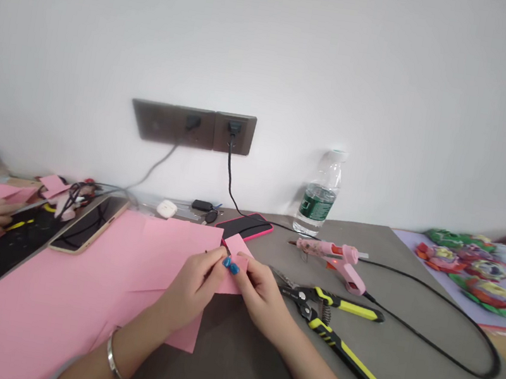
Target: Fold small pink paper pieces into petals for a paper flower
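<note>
**Pinching small work between both hands**

Your left hand (pixel 191 292) and right hand (pixel 260 296) are working together, almost touching, with fingers closed on a small pink paper piece (pixel 231 283) and a small blue item (pixel 231 267); the fingers hide exactly how it is gripped. You are holding the piece over the edge of a large pink sheet (pixel 70 314), probably to steady it from both sides. Yellow-and-black wire strippers (pixel 330 310) and a pink hot glue gun (pixel 333 257) are lying within reach on your right, on the grey table (pixel 233 372).

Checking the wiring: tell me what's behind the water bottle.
The white wall, and a black cable passing low behind the water bottle; its green label hides anything directly behind.
</note>
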Demonstrator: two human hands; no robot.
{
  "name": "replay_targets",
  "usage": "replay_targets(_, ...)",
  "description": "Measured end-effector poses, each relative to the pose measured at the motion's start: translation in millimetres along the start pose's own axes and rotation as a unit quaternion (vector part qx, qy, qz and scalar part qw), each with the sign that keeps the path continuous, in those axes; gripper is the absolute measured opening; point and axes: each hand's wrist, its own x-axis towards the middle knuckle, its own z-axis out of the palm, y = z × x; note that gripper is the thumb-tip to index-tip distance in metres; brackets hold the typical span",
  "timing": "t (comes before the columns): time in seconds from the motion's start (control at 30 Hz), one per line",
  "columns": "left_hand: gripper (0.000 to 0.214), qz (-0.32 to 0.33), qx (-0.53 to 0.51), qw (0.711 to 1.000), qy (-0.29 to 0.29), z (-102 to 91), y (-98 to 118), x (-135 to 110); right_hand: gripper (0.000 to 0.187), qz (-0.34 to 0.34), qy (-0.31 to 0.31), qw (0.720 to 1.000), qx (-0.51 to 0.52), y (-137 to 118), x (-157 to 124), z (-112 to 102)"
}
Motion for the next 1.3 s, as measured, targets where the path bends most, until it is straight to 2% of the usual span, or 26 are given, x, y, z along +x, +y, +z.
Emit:
replay_targets(0.13,0.036,-0.008,-0.027,0.998,-0.064,-3.8,-0.5,2.0,0.037,0.002,-0.018,1.0,0.021,1.1,-0.2,-3.0)
replay_targets(0.27,0.036,0.015,0.001,0.999,-0.052,-1.7,-1.4,2.6,0.036,0.0,-0.019,1.0,0.017,0.9,-1.0,-5.4)
replay_targets(0.4,0.035,0.001,-0.004,0.999,-0.053,-3.2,-2.9,3.4,0.037,-0.005,-0.018,1.0,-0.004,1.2,2.0,-7.6)
replay_targets(0.47,0.036,-0.006,-0.005,0.999,-0.039,-10.6,-5.0,6.0,0.039,0.005,0.002,1.0,-0.012,3.5,5.0,-12.3)
replay_targets(0.57,0.034,-0.028,0.028,0.998,0.049,-27.7,-10.5,12.7,0.031,0.046,0.076,0.996,-0.028,11.6,9.3,-25.4)
replay_targets(0.6,0.03,-0.049,0.052,0.996,0.057,-33.0,-12.6,14.8,0.026,0.057,0.104,0.992,-0.048,15.2,10.2,-30.4)
replay_targets(0.67,0.022,-0.08,0.097,0.992,0.029,-39.8,-16.0,17.1,0.021,0.09,0.125,0.979,-0.134,22.6,10.7,-39.1)
replay_targets(0.73,0.013,-0.099,0.107,0.989,-0.024,-40.8,-17.7,16.4,0.014,0.099,0.112,0.964,-0.22,28.9,10.2,-43.8)
replay_targets(0.83,0.005,-0.117,0.07,0.985,-0.105,-36.2,-18.6,12.6,0.011,0.063,0.11,0.944,-0.304,33.8,9.4,-43.5)
replay_targets(0.9,0.005,-0.121,0.076,0.983,-0.118,-34.4,-19.5,11.3,0.015,0.032,0.135,0.935,-0.327,32.9,9.7,-41.7)
replay_targets(1.0,0.013,-0.127,0.083,0.984,-0.09,-36.2,-19.5,13.2,0.018,-0.025,0.177,0.933,-0.312,24.8,10.2,-39.9)
replay_targets(1.1,0.02,-0.11,-0.007,0.993,-0.047,-38.5,-15.6,17.2,0.017,-0.083,0.195,0.946,-0.244,12.4,9.2,-36.2)
replay_targets(1.2,0.021,-0.071,-0.121,0.99,0.003,-34.9,-10.9,19.2,0.013,-0.074,0.147,0.969,-0.187,2.7,6.8,-26.6)
replay_targets(1.3,0.019,-0.041,-0.164,0.984,0.049,-25.3,-9.5,17.6,0.015,-0.036,0.087,0.981,-0.168,-1.4,5.1,-14.3)
